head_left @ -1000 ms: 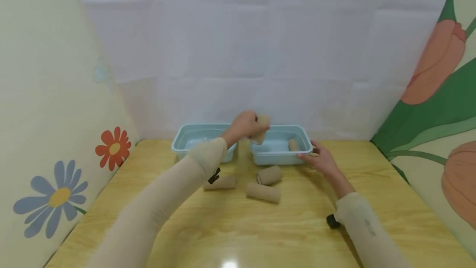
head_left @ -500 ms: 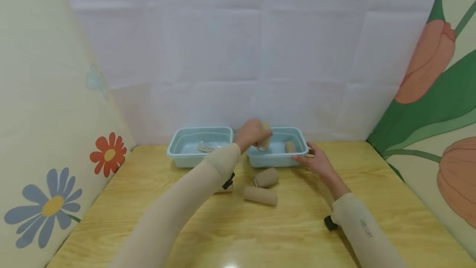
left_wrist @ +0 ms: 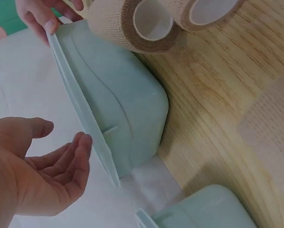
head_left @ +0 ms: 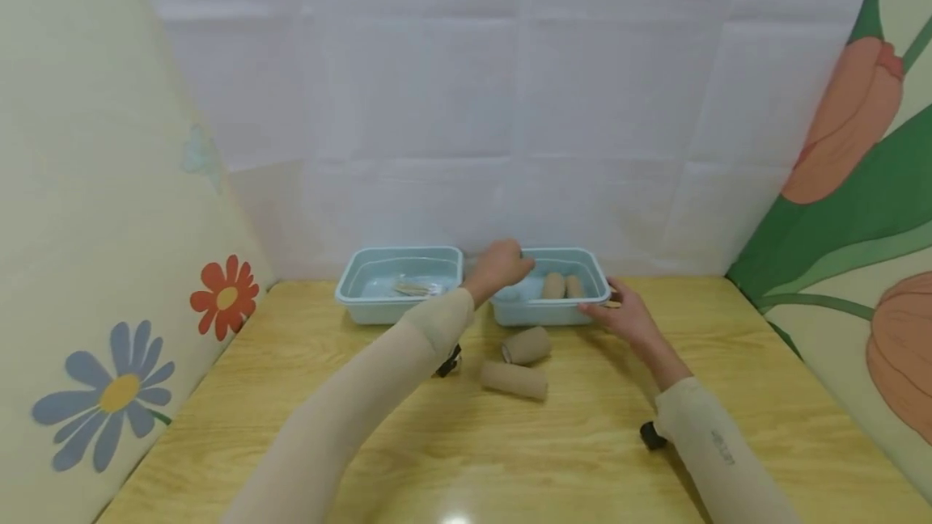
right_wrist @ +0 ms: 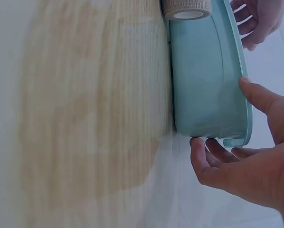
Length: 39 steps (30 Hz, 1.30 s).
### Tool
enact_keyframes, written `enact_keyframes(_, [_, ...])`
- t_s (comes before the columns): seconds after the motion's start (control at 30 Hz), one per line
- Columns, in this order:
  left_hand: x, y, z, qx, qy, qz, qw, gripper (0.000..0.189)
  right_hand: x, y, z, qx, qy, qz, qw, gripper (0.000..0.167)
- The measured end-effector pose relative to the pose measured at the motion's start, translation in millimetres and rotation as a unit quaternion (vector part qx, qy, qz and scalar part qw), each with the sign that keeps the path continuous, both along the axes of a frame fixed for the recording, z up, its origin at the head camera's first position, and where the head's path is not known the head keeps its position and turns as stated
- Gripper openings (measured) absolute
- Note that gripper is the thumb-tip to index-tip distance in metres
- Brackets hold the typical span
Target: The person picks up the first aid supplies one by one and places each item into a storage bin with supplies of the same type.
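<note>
My left hand is over the left part of the right-hand light blue plastic bin. In the left wrist view its fingers are loosely bent beside the bin rim, thumb apart, holding nothing. With thumb on the rim and fingers against the end wall, my right hand grips that bin's right end. Inside lie two tan bandage rolls, one beside the other. On the table in front are another bandage roll and a longer-looking one. A further roll is mostly hidden by my left arm in the head view.
A second light blue bin stands to the left, with a clear plastic packet inside. Both bins sit near the back of the wooden table, before a white sheet. Painted walls flank the table.
My left hand lowered a bandage roll into the right-hand bin and let it go; the roll now lies beside the one there. My right hand has kept its grip on the bin.
</note>
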<state>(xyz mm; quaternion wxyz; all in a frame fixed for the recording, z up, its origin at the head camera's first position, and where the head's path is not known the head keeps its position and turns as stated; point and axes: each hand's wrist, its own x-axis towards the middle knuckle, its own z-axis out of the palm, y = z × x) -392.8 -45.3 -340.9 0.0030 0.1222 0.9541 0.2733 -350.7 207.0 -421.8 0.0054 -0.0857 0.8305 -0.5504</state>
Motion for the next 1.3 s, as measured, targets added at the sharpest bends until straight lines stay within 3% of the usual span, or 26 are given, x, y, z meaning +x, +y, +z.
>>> enact_keyframes(0.13, [3.7,-2.2,5.6,0.002,0.039,0.002,0.9992,0.026,-1.7,0.4,-0.5,-0.012,-0.003,0.011,0.9999,0.083])
enact_keyframes(0.3, [17.1,-3.9,18.1,0.005,0.077,-0.022,0.9968,0.039,-5.2,4.7,-2.0,-0.019,-0.002,0.006,0.9998,0.083])
enact_keyframes(0.53, [36.3,-3.0,25.8,0.007,0.097,-0.061,0.9934,0.036,-10.0,12.6,-1.3,-0.012,0.005,0.007,0.9999,0.083])
enact_keyframes(0.8, [59.0,-18.0,19.2,-0.001,0.107,-0.118,0.9872,0.038,-6.6,8.2,12.0,-0.022,0.007,0.025,0.9994,0.078])
enact_keyframes(1.1, [87.4,-39.9,13.2,0.017,0.087,-0.158,0.9834,0.039,-12.0,11.8,5.9,-0.009,-0.005,0.026,0.9996,0.086])
enact_keyframes(1.3, [99.3,-52.5,-1.3,-0.003,0.094,-0.199,0.9754,0.034,-12.2,12.6,2.9,-0.002,-0.003,0.026,0.9996,0.085])
